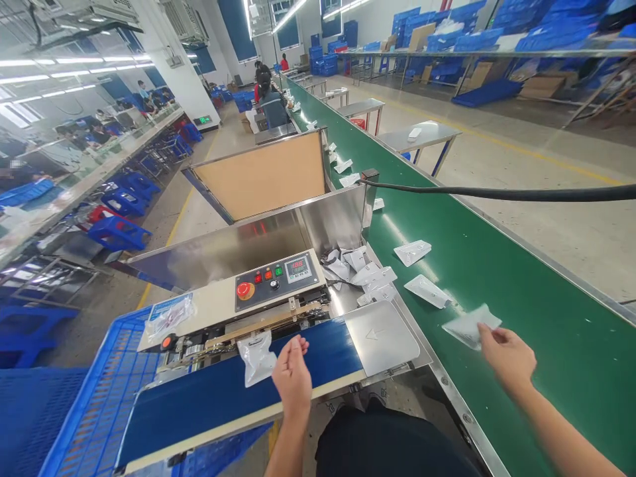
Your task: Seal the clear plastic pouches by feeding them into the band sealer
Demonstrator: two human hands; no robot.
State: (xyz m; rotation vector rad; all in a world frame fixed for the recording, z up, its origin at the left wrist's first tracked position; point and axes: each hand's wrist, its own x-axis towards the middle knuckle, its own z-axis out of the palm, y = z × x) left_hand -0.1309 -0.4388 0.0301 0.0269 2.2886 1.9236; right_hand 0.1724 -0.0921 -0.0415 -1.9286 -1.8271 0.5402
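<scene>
My right hand pinches the edge of a white plastic pouch over the green conveyor belt. Above the blue belt of a band sealing machine, my left hand has its fingers curled together; whether anything small is inside them is hidden. Just left of that hand, another white pouch sits on the blue belt with its top edge at the sealing rail. Two more pouches, a nearer one and a farther one, lie on the green belt beyond my right hand.
A heap of white pouches lies between the sealer and the conveyor. A metal plate adjoins the blue belt. A blue crate stands at the left. A black cable crosses above the conveyor. People sit farther along it.
</scene>
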